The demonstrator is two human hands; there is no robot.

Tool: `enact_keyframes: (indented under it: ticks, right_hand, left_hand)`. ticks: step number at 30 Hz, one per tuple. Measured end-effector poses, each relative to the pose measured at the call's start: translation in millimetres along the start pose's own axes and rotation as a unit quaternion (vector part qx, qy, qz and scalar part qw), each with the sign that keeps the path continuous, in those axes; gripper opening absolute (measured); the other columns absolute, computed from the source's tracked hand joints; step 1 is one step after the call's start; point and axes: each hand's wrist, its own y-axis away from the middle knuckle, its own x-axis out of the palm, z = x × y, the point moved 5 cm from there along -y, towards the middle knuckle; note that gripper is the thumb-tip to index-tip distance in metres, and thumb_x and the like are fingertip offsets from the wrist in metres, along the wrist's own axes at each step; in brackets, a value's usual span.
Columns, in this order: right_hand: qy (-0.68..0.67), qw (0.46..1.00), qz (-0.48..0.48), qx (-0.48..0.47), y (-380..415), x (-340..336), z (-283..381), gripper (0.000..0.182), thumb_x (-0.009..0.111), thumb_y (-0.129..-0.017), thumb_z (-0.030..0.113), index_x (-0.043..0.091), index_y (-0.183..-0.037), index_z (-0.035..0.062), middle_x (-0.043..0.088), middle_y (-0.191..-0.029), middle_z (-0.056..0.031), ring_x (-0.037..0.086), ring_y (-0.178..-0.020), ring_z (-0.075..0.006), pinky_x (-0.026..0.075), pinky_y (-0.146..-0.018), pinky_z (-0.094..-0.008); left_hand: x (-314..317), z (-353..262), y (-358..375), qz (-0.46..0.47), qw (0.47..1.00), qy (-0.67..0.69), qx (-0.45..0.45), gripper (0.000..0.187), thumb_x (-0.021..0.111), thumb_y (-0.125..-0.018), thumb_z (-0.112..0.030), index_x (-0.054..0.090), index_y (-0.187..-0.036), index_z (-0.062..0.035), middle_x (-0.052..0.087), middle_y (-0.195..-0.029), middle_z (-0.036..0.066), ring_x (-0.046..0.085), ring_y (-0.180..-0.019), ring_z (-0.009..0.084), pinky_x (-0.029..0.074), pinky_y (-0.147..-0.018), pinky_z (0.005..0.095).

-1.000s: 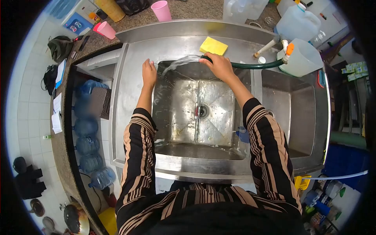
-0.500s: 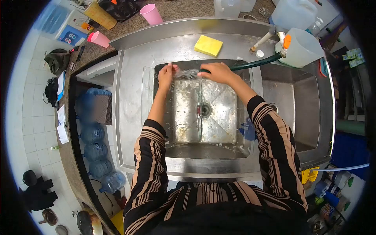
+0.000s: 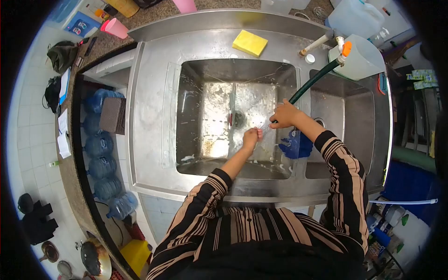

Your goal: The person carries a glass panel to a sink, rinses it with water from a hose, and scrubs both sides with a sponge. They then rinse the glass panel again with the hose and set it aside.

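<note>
My right hand [image 3: 283,115] is closed around the end of a dark green hose [image 3: 317,79] above the right side of the large sink basin [image 3: 191,107]. Clear water runs from the hose end toward my left hand [image 3: 252,138]. Its fingers are curled by the stream; whether anything small sits inside them is hidden. Below my right hand, a wet blue cloth [image 3: 296,145] lies at the basin's right edge. The hose leads up to a tap with an orange handle [image 3: 346,48].
A yellow sponge [image 3: 250,43] rests on the steel ledge behind the basin. At right are a second basin [image 3: 359,140] and a translucent plastic container [image 3: 361,58]. A pink cup [image 3: 115,29] stands on the counter at left. Large water bottles [image 3: 100,142] lie beneath that counter.
Both hands have come from the basin's far edge toward me and to the right, bringing the hose end along. The water stream now falls nearer the blue cloth. The view has shifted slightly.
</note>
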Motion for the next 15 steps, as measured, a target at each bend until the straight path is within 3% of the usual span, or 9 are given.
enact_keyframes:
  ticks: [2, 4, 7, 8, 11, 13, 15]
  right_hand:
    - [-0.003, 0.999, 0.033, -0.007, 9, -1, 3, 0.042, 0.045, -0.077, 0.054, 0.066, -0.094, 0.0208, 0.062, -0.090, -0.0101, 0.051, -0.100, -0.0268, 0.027, -0.090, -0.0489]
    - [-0.009, 0.998, 0.066, -0.011, 16, 2, 6, 0.042, 0.046, -0.077, 0.054, 0.066, -0.094, 0.0207, 0.062, -0.090, -0.0100, 0.050, -0.102, -0.0269, 0.027, -0.091, -0.0493]
    - [-0.016, 0.996, 0.081, -0.028, 27, 6, 6, 0.041, 0.047, -0.076, 0.055, 0.065, -0.094, 0.0223, 0.061, -0.095, -0.0100, 0.047, -0.105, -0.0279, 0.026, -0.091, -0.0494]
    - [-0.013, 0.996, 0.088, -0.033, 30, 5, 7, 0.041, 0.048, -0.075, 0.055, 0.065, -0.094, 0.0236, 0.061, -0.098, -0.0093, 0.046, -0.107, -0.0285, 0.026, -0.091, -0.0493]
    - [-0.015, 0.993, 0.107, -0.041, 34, 5, 8, 0.040, 0.050, -0.074, 0.057, 0.065, -0.095, 0.0268, 0.059, -0.102, -0.0076, 0.043, -0.110, -0.0292, 0.025, -0.091, -0.0489]
    - [-0.017, 0.986, 0.157, -0.046, 38, 5, 10, 0.040, 0.051, -0.074, 0.056, 0.065, -0.097, 0.0278, 0.060, -0.101, -0.0077, 0.040, -0.114, -0.0283, 0.025, -0.091, -0.0498]
    - [-0.027, 0.986, 0.159, -0.032, 42, 1, 11, 0.041, 0.053, -0.074, 0.054, 0.066, -0.098, 0.0229, 0.063, -0.097, -0.0034, 0.040, -0.112, -0.0228, 0.018, -0.098, -0.0501]
  left_hand:
    - [18, 15, 12, -0.005, 0.999, -0.029, -0.015, 0.028, 0.038, -0.089, -0.017, 0.058, -0.082, 0.0013, 0.059, -0.074, 0.006, 0.055, -0.062, 0.0134, 0.044, -0.057, 0.0249]
    - [30, 23, 25, -0.034, 0.997, 0.070, -0.002, 0.026, 0.039, -0.090, -0.017, 0.057, -0.087, 0.0010, 0.060, -0.079, 0.006, 0.055, -0.071, 0.0135, 0.044, -0.066, 0.0249]
    - [43, 23, 48, -0.041, 0.993, 0.111, 0.023, 0.024, 0.041, -0.089, -0.023, 0.055, -0.088, -0.0031, 0.051, -0.078, 0.003, 0.051, -0.073, 0.0118, 0.046, -0.067, 0.0287]
    - [47, 23, 58, -0.057, 0.988, 0.140, 0.007, 0.026, 0.040, -0.091, -0.020, 0.056, -0.088, -0.0006, 0.058, -0.080, 0.004, 0.052, -0.072, 0.0113, 0.042, -0.067, 0.0242]
    - [53, 28, 78, -0.022, 0.990, 0.134, -0.042, 0.027, 0.038, -0.092, -0.021, 0.056, -0.088, -0.0022, 0.056, -0.078, 0.002, 0.050, -0.069, 0.0096, 0.041, -0.063, 0.0241]
    - [56, 27, 89, -0.037, 0.983, 0.175, -0.051, 0.027, 0.038, -0.092, -0.023, 0.056, -0.088, -0.0026, 0.055, -0.078, 0.002, 0.048, -0.067, 0.0092, 0.041, -0.061, 0.0242]
    - [55, 31, 97, -0.065, 0.974, 0.209, -0.059, 0.030, 0.040, -0.092, -0.027, 0.057, -0.088, -0.0029, 0.054, -0.077, 0.000, 0.048, -0.066, 0.0095, 0.041, -0.060, 0.0240]
